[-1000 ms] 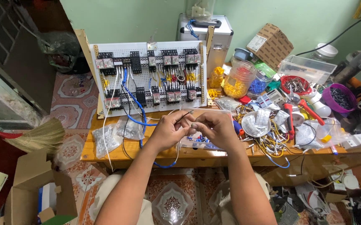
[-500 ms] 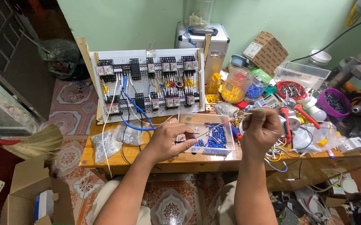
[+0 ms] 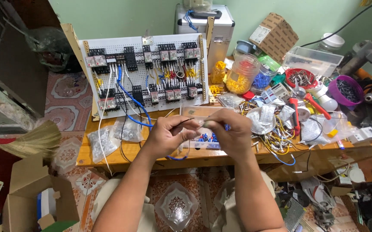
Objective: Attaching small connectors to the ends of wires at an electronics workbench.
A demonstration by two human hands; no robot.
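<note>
**A:** Fingers are closing tight over a workbench: what is each hand doing?

**B:** The left hand (image 3: 167,134) is pinching a thin dark wire (image 3: 185,121) between thumb and forefinger, the other fingers curling into the palm. The right hand (image 3: 228,131) is folding in toward it, fingertips pressed together at the wire's end; whatever small piece they are gripping is too tiny to make out.

**A:** Where is the wire lying relative to those fingers?

**B:** It is running straight between the two hands, rising slightly from the left pinch to the right fingertips, just above a clear plastic compartment box (image 3: 203,129) holding small blue parts.

**A:** What are the surfaces looking like?

**B:** The wooden table (image 3: 121,154) is showing a glossy orange-brown finish. Behind the hands, a white perforated panel (image 3: 145,73) is standing nearly upright, carrying rows of black blocky relays linked by white, blue and yellow wires. Two crinkled clear bags of small hardware (image 3: 113,135) are lying left of the left hand.

**A:** And to the right?

**B:** A tangle of yellow wires (image 3: 280,135) is sprawling near the right hand, with a round clear jar of yellow pieces (image 3: 241,75) standing farther back. A red-handled tool (image 3: 295,114) is resting among white packets, and a purple bowl (image 3: 344,90) is sitting well apart at the far side.
</note>
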